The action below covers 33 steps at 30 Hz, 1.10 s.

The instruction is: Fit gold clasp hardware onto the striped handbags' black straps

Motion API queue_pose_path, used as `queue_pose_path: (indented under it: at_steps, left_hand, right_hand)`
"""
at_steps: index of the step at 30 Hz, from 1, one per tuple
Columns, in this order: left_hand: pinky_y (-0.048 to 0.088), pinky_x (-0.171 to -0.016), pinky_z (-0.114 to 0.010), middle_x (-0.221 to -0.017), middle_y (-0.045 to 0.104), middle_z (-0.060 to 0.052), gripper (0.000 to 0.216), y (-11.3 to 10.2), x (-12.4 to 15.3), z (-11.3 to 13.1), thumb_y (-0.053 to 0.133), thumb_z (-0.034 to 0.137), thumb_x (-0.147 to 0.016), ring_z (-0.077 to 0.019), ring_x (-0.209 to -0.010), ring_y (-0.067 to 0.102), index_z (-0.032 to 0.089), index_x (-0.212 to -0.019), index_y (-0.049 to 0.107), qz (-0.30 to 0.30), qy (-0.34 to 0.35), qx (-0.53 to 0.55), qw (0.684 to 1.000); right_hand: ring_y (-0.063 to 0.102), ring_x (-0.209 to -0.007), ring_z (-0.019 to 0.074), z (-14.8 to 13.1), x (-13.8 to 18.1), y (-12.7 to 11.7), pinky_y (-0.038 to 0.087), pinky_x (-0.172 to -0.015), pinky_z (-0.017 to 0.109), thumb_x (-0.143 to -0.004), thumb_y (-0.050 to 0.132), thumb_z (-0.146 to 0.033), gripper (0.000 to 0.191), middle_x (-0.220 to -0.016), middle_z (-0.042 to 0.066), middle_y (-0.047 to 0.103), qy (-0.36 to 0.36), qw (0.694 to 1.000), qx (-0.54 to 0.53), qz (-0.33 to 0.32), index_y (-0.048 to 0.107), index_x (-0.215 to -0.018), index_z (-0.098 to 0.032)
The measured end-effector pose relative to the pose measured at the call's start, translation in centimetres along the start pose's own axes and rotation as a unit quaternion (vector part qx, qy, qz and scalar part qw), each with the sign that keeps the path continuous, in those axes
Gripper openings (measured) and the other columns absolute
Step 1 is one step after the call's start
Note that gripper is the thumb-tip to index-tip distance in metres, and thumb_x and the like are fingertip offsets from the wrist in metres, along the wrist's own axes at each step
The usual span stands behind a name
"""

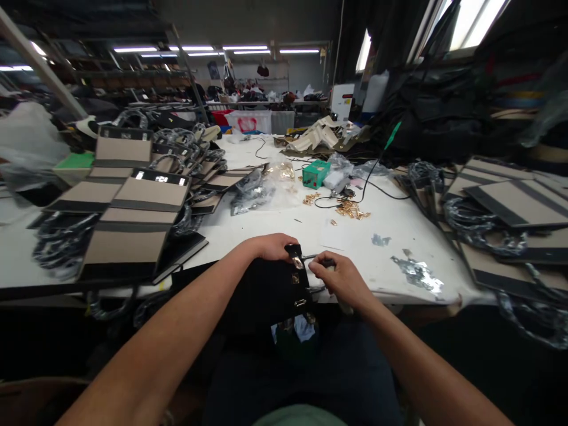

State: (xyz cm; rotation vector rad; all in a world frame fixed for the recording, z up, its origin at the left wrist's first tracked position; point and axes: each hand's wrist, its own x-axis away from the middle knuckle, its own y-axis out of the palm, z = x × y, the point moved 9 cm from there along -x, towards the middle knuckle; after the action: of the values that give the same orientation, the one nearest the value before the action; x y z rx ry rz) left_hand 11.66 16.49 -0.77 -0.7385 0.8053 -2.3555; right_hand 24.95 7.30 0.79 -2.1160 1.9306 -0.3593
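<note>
A black bag panel [261, 290] lies across the table's front edge and over the lap, with several shiny metal fittings [295, 278] along its right end. My left hand [276, 245] grips the panel's far edge beside the top fitting. My right hand [341, 277] is closed around a hand tool with a thin metal shaft [308, 257], which looks like a screwdriver. The shaft points left and its tip is at the top fitting; whether it touches cannot be made out. Most of the handle is hidden in the fingers.
Beige and black bag panels [137, 231] with plastic-wrapped handles are piled at left, and more panels [523, 201] at right. On the white table [284, 222] are gold fittings [350, 208], thin silver pieces [417, 272], a green box [316, 174] with a black cable and clear plastic bags [261, 189].
</note>
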Motion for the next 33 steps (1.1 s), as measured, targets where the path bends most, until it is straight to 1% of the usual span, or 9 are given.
queue_pose_path:
  at_steps: [4, 6, 11, 13, 16, 20, 24, 28, 33]
  left_hand:
    - [0.043, -0.071, -0.025, -0.074, 0.072, 0.004, 0.019, -0.3, -4.0, -2.6, 0.074, 0.026, -0.061, -0.0187, -0.076, 0.064, 0.025, -0.081, 0.075, 0.013, -0.022, -0.024, 0.999]
    - [0.043, -0.072, -0.026, -0.082, 0.073, 0.002, 0.030, -0.7, -4.4, -4.1, 0.077, 0.030, -0.062, -0.0201, -0.079, 0.065, 0.026, -0.092, 0.076, 0.058, -0.054, -0.034, 0.996]
    - [0.042, -0.076, -0.033, -0.110, 0.067, -0.010, 0.048, -0.4, -1.2, -6.7, 0.076, 0.045, -0.070, -0.0287, -0.098, 0.061, 0.021, -0.111, 0.066, 0.255, -0.176, -0.073, 0.948]
    - [0.041, -0.072, -0.033, -0.097, 0.068, -0.007, 0.028, 0.8, 0.6, -6.5, 0.069, 0.042, -0.080, -0.0247, -0.087, 0.061, 0.022, -0.099, 0.064, 0.311, -0.201, -0.089, 0.925]
    - [0.043, -0.076, -0.034, -0.085, 0.067, -0.004, 0.013, 2.8, 2.3, -4.3, 0.060, 0.035, -0.090, -0.0229, -0.086, 0.060, 0.023, -0.085, 0.062, 0.351, -0.142, -0.116, 0.918]
    - [0.043, -0.097, -0.043, -0.113, 0.068, -0.007, 0.025, 4.6, 3.7, -2.4, 0.060, 0.037, -0.090, -0.0271, -0.108, 0.057, 0.024, -0.110, 0.066, 0.360, -0.064, -0.113, 0.924]
    - [0.022, -0.121, -0.054, -0.134, 0.059, -0.012, 0.061, 5.6, 3.9, -2.3, 0.071, 0.041, -0.078, -0.0328, -0.132, 0.046, 0.019, -0.133, 0.056, 0.340, -0.056, -0.112, 0.932]
    - [0.011, -0.125, -0.056, -0.138, 0.054, -0.016, 0.089, 6.3, 3.4, -2.8, 0.079, 0.059, -0.065, -0.0366, -0.142, 0.037, 0.017, -0.138, 0.051, 0.325, -0.063, -0.097, 0.939]
    - [0.009, -0.125, -0.057, -0.138, 0.054, -0.015, 0.092, 6.3, 3.2, -3.1, 0.079, 0.063, -0.063, -0.0375, -0.142, 0.038, 0.020, -0.138, 0.050, 0.327, -0.064, -0.080, 0.939]
  right_hand:
    - [0.064, -0.080, 0.0191, 2.6, -3.5, 0.2, 0.049, -0.079, 0.032, -0.085, 0.063, -0.037, 0.022, -0.085, 0.002, 0.071, -0.026, 0.991, 0.134, 0.013, 0.071, -0.098, -0.021]
    - [0.066, -0.095, 0.0227, 4.1, -4.5, 0.7, 0.050, -0.089, 0.037, -0.083, 0.066, -0.032, 0.040, -0.104, 0.007, 0.072, -0.039, 0.981, 0.192, 0.000, 0.066, -0.121, -0.021]
    - [0.056, -0.121, 0.0325, 4.5, -3.5, 0.7, 0.046, -0.103, 0.049, -0.081, 0.072, -0.030, 0.061, -0.130, 0.015, 0.064, -0.132, 0.939, 0.317, 0.000, 0.054, -0.138, -0.018]
    - [0.059, -0.116, 0.0333, 4.6, -2.9, 0.2, 0.048, -0.099, 0.050, -0.082, 0.072, -0.033, 0.054, -0.125, 0.015, 0.066, -0.126, 0.930, 0.344, 0.008, 0.058, -0.133, -0.019]
    - [0.064, -0.109, 0.0314, 5.3, -2.6, -0.1, 0.052, -0.096, 0.048, -0.087, 0.068, -0.036, 0.048, -0.120, 0.013, 0.069, -0.095, 0.934, 0.345, -0.006, 0.059, -0.132, -0.020]
    - [0.065, -0.109, 0.0283, 5.3, -2.3, 0.9, 0.053, -0.095, 0.045, -0.096, 0.057, -0.036, 0.050, -0.126, 0.011, 0.066, -0.120, 0.927, 0.346, -0.084, 0.051, -0.144, -0.026]
    - [0.066, -0.106, 0.0252, 4.5, -2.5, 1.2, 0.056, -0.091, 0.041, -0.098, 0.052, -0.031, 0.051, -0.127, 0.010, 0.062, -0.139, 0.914, 0.339, -0.172, 0.047, -0.148, -0.029]
    - [0.064, -0.116, 0.0242, 4.3, -3.8, 0.9, 0.052, -0.101, 0.039, -0.101, 0.049, -0.034, 0.047, -0.134, 0.008, 0.062, -0.123, 0.919, 0.303, -0.220, 0.047, -0.148, -0.030]
    - [0.067, -0.109, 0.0231, 4.0, -5.3, 1.5, 0.053, -0.098, 0.038, -0.101, 0.047, -0.034, 0.039, -0.127, 0.005, 0.067, -0.130, 0.912, 0.311, -0.234, 0.057, -0.139, -0.033]
